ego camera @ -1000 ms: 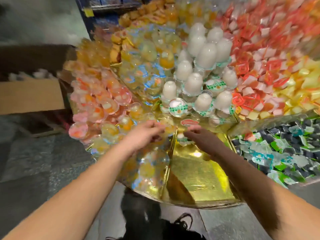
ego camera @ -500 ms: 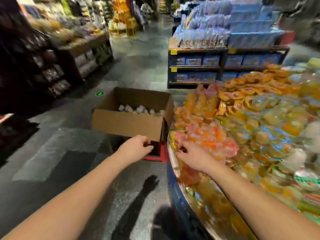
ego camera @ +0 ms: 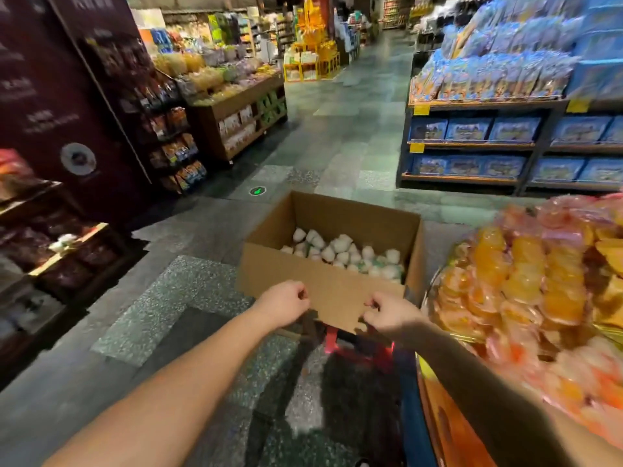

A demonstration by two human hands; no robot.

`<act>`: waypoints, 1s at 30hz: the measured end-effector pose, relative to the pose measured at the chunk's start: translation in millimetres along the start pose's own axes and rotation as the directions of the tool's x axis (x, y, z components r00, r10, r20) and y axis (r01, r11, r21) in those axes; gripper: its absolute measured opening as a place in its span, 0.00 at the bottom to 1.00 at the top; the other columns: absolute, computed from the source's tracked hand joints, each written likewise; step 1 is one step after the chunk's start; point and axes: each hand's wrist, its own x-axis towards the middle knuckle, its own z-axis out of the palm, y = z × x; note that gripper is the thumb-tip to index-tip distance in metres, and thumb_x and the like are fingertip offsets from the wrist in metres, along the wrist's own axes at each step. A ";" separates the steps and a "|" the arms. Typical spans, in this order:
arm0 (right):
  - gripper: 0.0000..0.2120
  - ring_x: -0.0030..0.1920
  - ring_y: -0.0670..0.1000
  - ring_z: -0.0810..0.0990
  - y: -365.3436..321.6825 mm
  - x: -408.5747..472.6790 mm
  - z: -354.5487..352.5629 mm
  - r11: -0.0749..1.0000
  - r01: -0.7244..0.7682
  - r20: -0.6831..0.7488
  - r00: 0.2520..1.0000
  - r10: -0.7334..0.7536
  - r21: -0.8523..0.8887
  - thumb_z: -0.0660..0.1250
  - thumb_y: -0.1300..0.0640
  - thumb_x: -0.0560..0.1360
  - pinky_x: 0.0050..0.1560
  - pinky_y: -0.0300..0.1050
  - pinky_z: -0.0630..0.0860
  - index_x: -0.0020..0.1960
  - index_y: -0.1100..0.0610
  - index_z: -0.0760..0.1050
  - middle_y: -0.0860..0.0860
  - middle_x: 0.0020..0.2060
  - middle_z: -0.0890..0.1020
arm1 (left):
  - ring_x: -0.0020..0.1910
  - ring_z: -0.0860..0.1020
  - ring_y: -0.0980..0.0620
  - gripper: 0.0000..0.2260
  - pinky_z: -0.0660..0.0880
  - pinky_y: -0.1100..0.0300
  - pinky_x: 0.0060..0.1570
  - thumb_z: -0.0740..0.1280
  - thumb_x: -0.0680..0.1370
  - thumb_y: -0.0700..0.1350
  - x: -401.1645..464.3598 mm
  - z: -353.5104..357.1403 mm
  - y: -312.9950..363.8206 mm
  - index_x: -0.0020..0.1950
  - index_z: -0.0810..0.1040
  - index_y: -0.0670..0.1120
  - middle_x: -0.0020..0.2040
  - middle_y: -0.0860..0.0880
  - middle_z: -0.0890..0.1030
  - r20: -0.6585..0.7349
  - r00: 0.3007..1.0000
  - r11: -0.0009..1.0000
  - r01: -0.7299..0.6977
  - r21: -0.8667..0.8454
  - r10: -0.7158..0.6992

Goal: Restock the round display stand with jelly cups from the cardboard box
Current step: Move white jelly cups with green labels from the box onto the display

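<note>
Now we've swung off the round display stand (ego camera: 526, 284) at 3 o'clock; both hands, left hand (ego camera: 285, 306) and right hand (ego camera: 387, 313), curled empty, reach the cardboard box (ego camera: 333, 288) at 12 for more jelly cups (ego camera: 340, 252).

Dim store interior, overhead lighting, warm cast. Floor (ego camera: 340, 129) picks up pale sheen down the aisle; speckled tiles glint near frame bottom. Dark shadow patch on floor below the box (ego camera: 332, 261). Left shelves (ego camera: 60, 257) sit nearly black, detail lost. Strong wide-angle bend: right shelving (ego camera: 505, 143) and forearms stretch toward the edges. Stand (ego camera: 526, 291) at right is smeared, colours saturated. Jagged artefact edge along the left shadow boundary. Box interior reasonably sharp.
</note>
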 end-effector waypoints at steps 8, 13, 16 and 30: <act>0.06 0.51 0.47 0.77 21.6 138.1 -21.9 0.997 -0.061 0.119 0.991 0.056 0.041 0.62 0.50 0.81 0.43 0.34 0.69 0.55 0.49 0.73 0.46 0.51 0.77 | 0.43 0.72 0.51 0.10 0.64 0.60 0.31 0.62 0.82 0.50 144.4 -27.8 -36.2 0.44 0.73 0.47 0.38 0.53 0.73 0.086 0.991 0.992 0.105 -0.072 -0.099; 0.05 0.44 0.47 0.79 39.4 217.0 -7.6 0.983 -0.183 0.141 0.974 0.178 0.024 0.61 0.52 0.78 0.44 0.41 0.77 0.49 0.50 0.75 0.47 0.45 0.79 | 0.42 0.73 0.51 0.08 0.65 0.60 0.34 0.63 0.82 0.49 225.2 -25.7 -67.9 0.46 0.73 0.47 0.38 0.52 0.73 0.138 0.981 0.975 0.156 -0.157 -0.135; 0.05 0.49 0.49 0.78 47.9 262.4 1.4 0.968 -0.246 0.227 0.947 0.229 0.048 0.64 0.55 0.79 0.46 0.38 0.70 0.54 0.50 0.74 0.49 0.50 0.78 | 0.43 0.74 0.51 0.08 0.68 0.58 0.37 0.63 0.82 0.49 283.3 -22.0 -92.4 0.48 0.74 0.46 0.40 0.50 0.75 0.187 0.972 0.969 0.173 -0.178 -0.139; 0.13 0.43 0.53 0.77 47.8 481.4 69.5 0.777 -0.626 0.327 0.747 0.578 0.057 0.62 0.45 0.80 0.35 0.45 0.72 0.53 0.54 0.75 0.53 0.44 0.78 | 0.60 0.75 0.42 0.16 0.72 0.53 0.58 0.64 0.79 0.46 555.0 24.5 -214.9 0.66 0.74 0.44 0.64 0.42 0.75 0.409 0.886 0.947 0.293 -0.132 -0.217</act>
